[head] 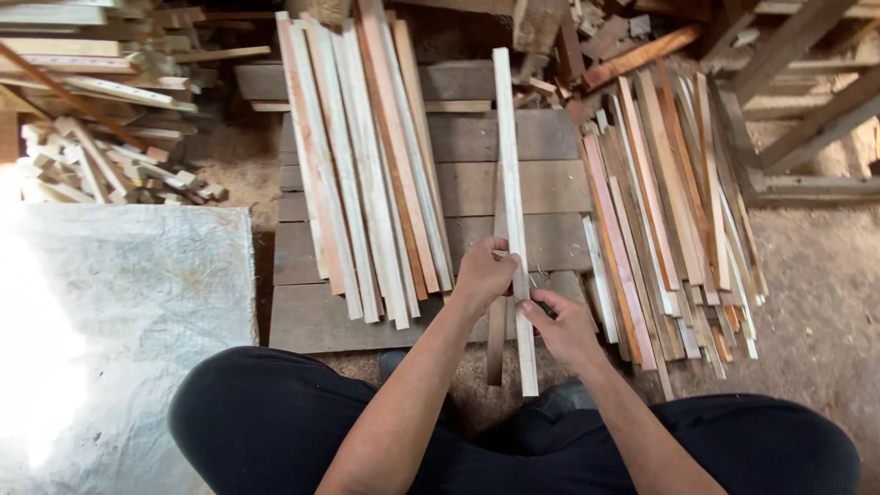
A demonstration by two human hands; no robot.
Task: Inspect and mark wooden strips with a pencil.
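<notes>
A long pale wooden slat [509, 165] runs from near my knees up towards the far planks. My left hand [483, 275] grips it about two thirds of the way down, fingers wrapped round its left edge. Just below, my right hand [561, 327] pinches the same slat from the right side. A darker slat [496, 344] lies under it, partly hidden by my hands. I am seated, with my black-trousered knees [266, 412] at the bottom of the view.
A neat stack of pale and reddish slats [367, 165] lies to the left on grey floor planks [541, 183]. A looser heap of slats [669, 229] fans out on the right. Offcut scraps [101, 156] pile at far left above a white sheet [128, 302].
</notes>
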